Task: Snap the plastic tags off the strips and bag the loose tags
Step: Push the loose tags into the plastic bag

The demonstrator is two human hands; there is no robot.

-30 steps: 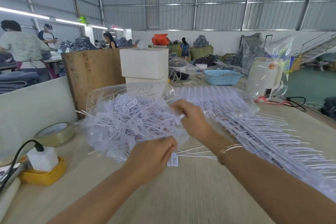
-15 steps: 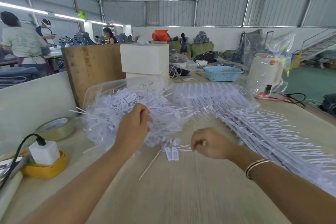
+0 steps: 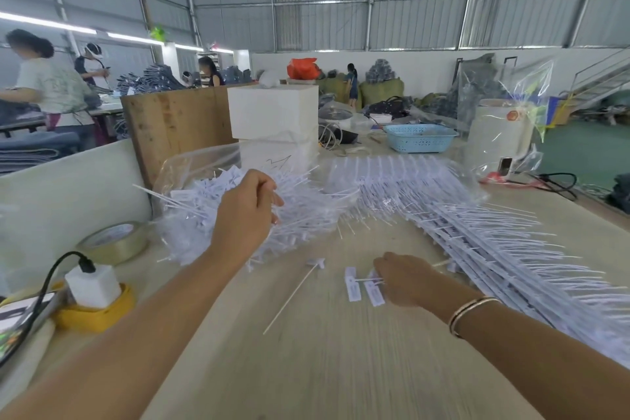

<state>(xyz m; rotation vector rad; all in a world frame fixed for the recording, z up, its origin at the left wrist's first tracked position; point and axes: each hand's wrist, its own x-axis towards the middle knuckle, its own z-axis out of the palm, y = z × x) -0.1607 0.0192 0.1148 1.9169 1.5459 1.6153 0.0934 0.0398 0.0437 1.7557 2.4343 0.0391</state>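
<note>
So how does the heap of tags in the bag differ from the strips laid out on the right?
The tags in the bag lie loose and tangled, pointing every way; the strips lie stacked in neat rows with their stems fanned out alike. The bagged heap sits inside clear plastic at the left hand; the strips run along the table beyond the right hand. Both are white plastic.

Bright, even light comes from ceiling tube lamps (image 3: 47, 21) at far left, casting only faint shadows on the bench (image 3: 341, 368). Wide-angle bending curves the edges; near forearms look slightly blurred.
</note>
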